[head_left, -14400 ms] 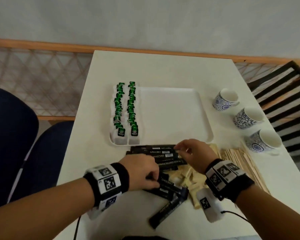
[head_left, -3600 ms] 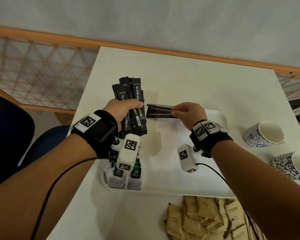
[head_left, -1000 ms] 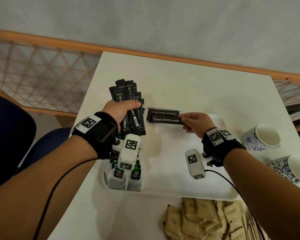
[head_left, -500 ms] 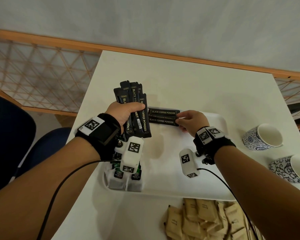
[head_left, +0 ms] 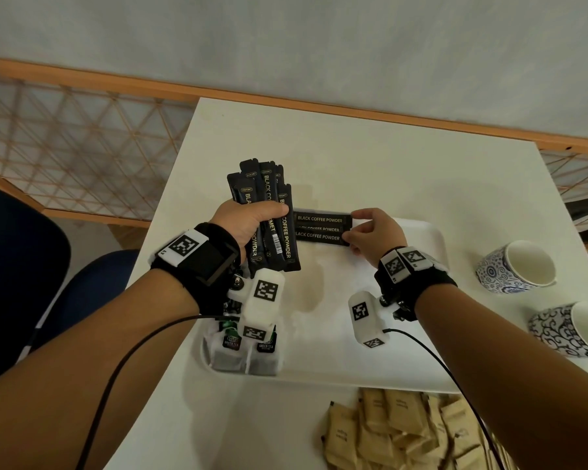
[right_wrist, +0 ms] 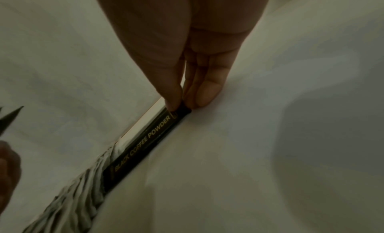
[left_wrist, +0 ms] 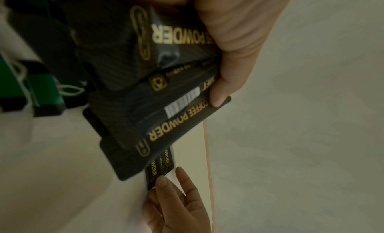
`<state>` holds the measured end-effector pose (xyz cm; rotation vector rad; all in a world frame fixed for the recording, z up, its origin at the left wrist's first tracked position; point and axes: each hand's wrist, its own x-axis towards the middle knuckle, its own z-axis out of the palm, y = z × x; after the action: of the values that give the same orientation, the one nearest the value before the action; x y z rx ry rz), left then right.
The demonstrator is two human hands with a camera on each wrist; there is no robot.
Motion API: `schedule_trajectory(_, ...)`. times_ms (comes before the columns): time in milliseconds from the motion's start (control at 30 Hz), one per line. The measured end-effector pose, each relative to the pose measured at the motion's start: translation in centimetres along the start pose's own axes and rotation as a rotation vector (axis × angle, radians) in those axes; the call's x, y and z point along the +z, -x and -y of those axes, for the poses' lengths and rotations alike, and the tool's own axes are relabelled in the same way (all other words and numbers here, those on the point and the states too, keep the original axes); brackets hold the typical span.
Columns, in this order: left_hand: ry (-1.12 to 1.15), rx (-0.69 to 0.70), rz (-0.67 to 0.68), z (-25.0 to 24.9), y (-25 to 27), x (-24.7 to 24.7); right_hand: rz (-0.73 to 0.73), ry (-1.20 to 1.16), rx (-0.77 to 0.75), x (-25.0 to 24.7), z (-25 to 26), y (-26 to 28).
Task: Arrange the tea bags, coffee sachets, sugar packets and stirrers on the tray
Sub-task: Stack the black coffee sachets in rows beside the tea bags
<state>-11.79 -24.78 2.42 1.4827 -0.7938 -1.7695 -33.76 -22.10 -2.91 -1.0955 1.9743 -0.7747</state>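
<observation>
The sugar packets (head_left: 401, 432) lie in a heap at the table's near edge, off the tray (head_left: 431, 337). Tea bags (head_left: 248, 351) fill its left side. Since a moment ago, a third coffee sachet (head_left: 319, 237) joined the far row, pinched by the right hand (head_left: 374, 234). The left hand (head_left: 241, 225) grips the spare bundle (head_left: 269, 215). Cups (head_left: 516, 266) stand right, nothing blocks.

The black sachets lying across the frame's centre (head_left: 320, 228) read "BLACK COFFEE POWDER" in gold — three lines stacked. The upright bundle of sachets left of centre (head_left: 269, 218) shows "COFFEE POWDER" and a barcode, while the tea bag tags at lower left (head_left: 248, 344) read "GREEN TEA".
</observation>
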Motion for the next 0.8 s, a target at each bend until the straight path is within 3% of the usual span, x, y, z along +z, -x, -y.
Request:
schedule_trajectory(267, 0.0, -0.016, -0.006, 0.1, 0.5, 0.2, -0.022, -0.043, -0.076, -0.1, 1.3, 1.2)
schedule_trajectory(433, 0.022, -0.018, 0.009, 0.4, 1.1, 0.8, 0.357, -0.196, -0.134, 0.7, 4.6, 4.3)
schedule_trajectory(500, 0.027, -0.019, 0.027, 0.5, 1.4, 0.9, 0.423, -0.236, -0.117, 1.1, 5.0, 4.8)
schedule_trajectory(700, 0.035, -0.014, 0.045, 0.7, 2.0, 0.4, 0.424, -0.282, -0.088, 1.1, 4.7, 4.9)
schedule_trajectory(800, 0.016, -0.01, 0.013, 0.8, 2.0, 0.1, 0.35, -0.309, -0.092, 0.8, 4.3, 4.5)
